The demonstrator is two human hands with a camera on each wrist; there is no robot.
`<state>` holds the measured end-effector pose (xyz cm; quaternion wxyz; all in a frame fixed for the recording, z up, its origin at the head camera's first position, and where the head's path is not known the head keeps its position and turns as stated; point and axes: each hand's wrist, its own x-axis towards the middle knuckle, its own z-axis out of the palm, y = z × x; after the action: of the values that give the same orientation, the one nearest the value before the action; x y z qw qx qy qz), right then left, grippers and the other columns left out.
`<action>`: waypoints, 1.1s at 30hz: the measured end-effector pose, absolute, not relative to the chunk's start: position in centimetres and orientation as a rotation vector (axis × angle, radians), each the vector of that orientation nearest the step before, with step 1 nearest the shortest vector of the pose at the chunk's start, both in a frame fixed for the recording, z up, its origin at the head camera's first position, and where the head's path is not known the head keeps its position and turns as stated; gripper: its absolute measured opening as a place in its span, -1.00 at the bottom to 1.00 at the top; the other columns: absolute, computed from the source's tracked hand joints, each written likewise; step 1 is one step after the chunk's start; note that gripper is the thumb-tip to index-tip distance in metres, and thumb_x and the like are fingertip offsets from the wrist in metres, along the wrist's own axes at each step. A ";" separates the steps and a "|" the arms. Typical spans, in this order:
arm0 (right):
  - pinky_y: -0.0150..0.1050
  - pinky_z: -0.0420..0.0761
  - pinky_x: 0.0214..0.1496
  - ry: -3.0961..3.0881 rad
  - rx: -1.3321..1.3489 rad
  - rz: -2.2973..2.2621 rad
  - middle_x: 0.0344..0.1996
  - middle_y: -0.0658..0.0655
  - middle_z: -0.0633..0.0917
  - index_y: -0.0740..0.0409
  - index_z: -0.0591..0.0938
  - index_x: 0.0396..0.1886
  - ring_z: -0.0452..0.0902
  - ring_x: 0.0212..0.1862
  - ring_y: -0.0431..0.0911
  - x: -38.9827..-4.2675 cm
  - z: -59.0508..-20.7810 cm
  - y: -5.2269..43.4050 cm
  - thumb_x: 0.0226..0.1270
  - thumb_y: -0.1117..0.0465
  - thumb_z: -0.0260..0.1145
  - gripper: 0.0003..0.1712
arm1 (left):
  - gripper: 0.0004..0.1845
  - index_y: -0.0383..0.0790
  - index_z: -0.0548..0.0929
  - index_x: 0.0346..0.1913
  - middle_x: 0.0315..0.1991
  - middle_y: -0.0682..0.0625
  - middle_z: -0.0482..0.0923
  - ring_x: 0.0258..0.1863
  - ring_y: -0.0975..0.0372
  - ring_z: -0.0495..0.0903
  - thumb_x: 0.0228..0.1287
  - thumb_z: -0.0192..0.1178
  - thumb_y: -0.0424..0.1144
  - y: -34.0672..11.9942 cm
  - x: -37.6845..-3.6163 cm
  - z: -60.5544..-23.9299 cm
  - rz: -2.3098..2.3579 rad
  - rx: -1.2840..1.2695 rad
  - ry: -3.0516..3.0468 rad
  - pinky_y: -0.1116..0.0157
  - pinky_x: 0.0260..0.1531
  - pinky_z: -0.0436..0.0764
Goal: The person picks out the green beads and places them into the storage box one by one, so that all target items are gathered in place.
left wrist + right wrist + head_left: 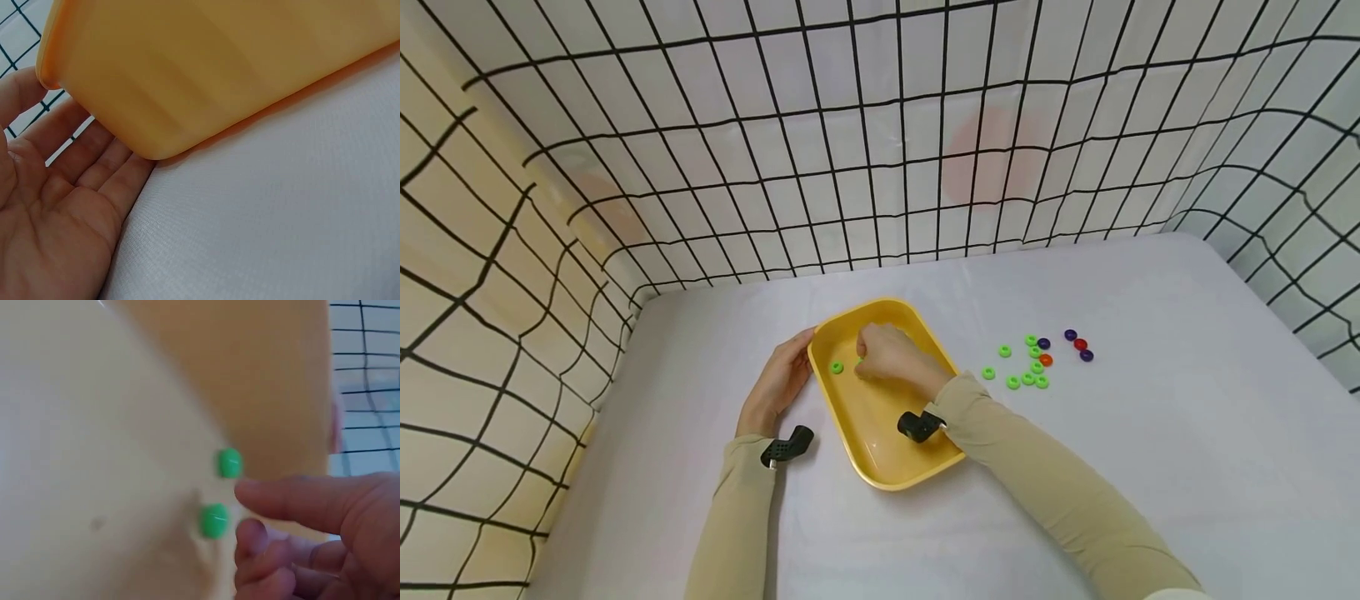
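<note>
A yellow tray [880, 425] lies on the white table, holding green ring-shaped beads. My left hand [781, 382] rests against the outside of its far-left corner; in the left wrist view its fingers reach past the yellow wall [206, 81], one fingertip at the rim. My right hand [897, 357] is inside the tray, other fingers bent, thumb and forefinger slightly apart. In the right wrist view a green bead [214, 520] lies just beyond those fingertips, and a second green bead [229, 463] sits near the thumb tip. Nothing shows between the fingers.
Right of the tray lie several loose green beads [1013, 382], along with purple beads [1071, 335], a red bead [1080, 344] and an orange bead [1046, 360]. Black wire mesh [902, 167] stands along the back and both sides of the table.
</note>
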<state>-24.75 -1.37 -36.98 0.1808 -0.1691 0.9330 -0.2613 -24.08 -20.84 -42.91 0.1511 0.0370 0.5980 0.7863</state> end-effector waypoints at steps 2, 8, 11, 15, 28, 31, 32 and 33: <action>-0.37 0.41 -0.40 2.651 -0.491 -0.743 -0.42 0.02 0.55 0.18 0.54 -0.30 0.39 -0.48 -0.16 -24.8 -36.5 -1.3 0.06 0.16 0.40 -0.73 | -0.45 -0.39 0.33 0.24 0.10 -0.05 0.41 0.04 0.24 0.42 0.38 -0.05 -0.02 -20.8 -24.1 -42.9 2.251 0.104 1.722 0.44 0.08 0.43; -0.37 0.43 -0.50 2.665 -0.538 -0.841 -0.46 0.09 0.59 0.20 0.56 -0.17 0.42 -0.53 -0.14 -24.9 -33.2 0.5 0.10 0.09 0.38 -0.64 | -0.45 -0.38 0.33 0.24 0.11 -0.06 0.41 0.05 0.23 0.42 0.39 -0.06 -0.01 -20.8 -24.0 -43.2 2.254 0.123 1.724 0.43 0.08 0.43; -0.38 0.39 -0.56 2.683 -0.543 -0.945 -0.54 0.10 0.58 0.21 0.56 -0.15 0.38 -0.58 -0.15 -25.1 -31.6 3.2 0.13 0.09 0.35 -0.63 | -0.47 -0.39 0.35 0.23 0.10 -0.08 0.42 0.03 0.21 0.43 0.41 -0.09 -0.03 -20.8 -24.0 -43.3 2.254 0.163 1.728 0.41 0.07 0.44; -0.33 0.42 -0.51 2.756 -0.464 -1.036 -0.52 0.12 0.57 0.20 0.55 -0.16 0.41 -0.52 -0.10 -25.4 -31.1 7.9 0.15 0.07 0.33 -0.65 | -0.50 -0.38 0.37 0.21 0.08 -0.09 0.44 0.02 0.21 0.44 0.41 -0.09 -0.06 -20.8 -24.0 -43.3 2.268 0.182 1.721 0.40 0.07 0.45; -0.24 0.42 -0.39 2.851 -0.110 -0.768 -0.40 0.19 0.58 0.27 0.53 -0.16 0.41 -0.37 0.01 -24.1 -37.2 16.3 0.13 0.12 0.33 -0.63 | -0.48 -0.39 0.34 0.23 0.12 -0.12 0.41 0.06 0.19 0.42 0.41 -0.10 -0.05 -21.0 -24.0 -43.2 2.265 0.123 1.712 0.39 0.10 0.43; -0.22 0.41 -0.37 2.850 -0.080 -0.757 -0.39 0.19 0.57 0.27 0.53 -0.17 0.40 -0.33 0.04 -23.9 -38.1 16.6 0.14 0.12 0.32 -0.64 | -0.47 -0.40 0.33 0.23 0.14 -0.14 0.39 0.07 0.18 0.41 0.41 -0.10 -0.05 -20.9 -24.0 -43.2 2.267 0.123 1.707 0.39 0.10 0.42; -0.22 0.42 -0.37 2.850 -0.074 -0.759 -0.39 0.19 0.56 0.27 0.53 -0.17 0.40 -0.33 0.04 -23.8 -38.3 16.7 0.14 0.12 0.31 -0.65 | -0.47 -0.40 0.33 0.24 0.14 -0.14 0.39 0.08 0.18 0.41 0.41 -0.09 -0.05 -20.9 -24.0 -43.2 2.266 0.121 1.708 0.39 0.11 0.42; -0.23 0.42 -0.38 2.855 -0.071 -0.761 -0.39 0.20 0.57 0.27 0.54 -0.18 0.40 -0.34 0.04 -23.8 -38.5 16.7 0.14 0.12 0.31 -0.66 | -0.47 -0.40 0.33 0.24 0.15 -0.14 0.38 0.08 0.18 0.40 0.41 -0.09 -0.04 -20.8 -24.0 -43.2 2.261 0.120 1.712 0.39 0.11 0.42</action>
<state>-23.80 16.73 -38.54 0.0930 -0.0240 0.9618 -0.2564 -24.02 -20.81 -43.16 0.1508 0.0419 0.5961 0.7875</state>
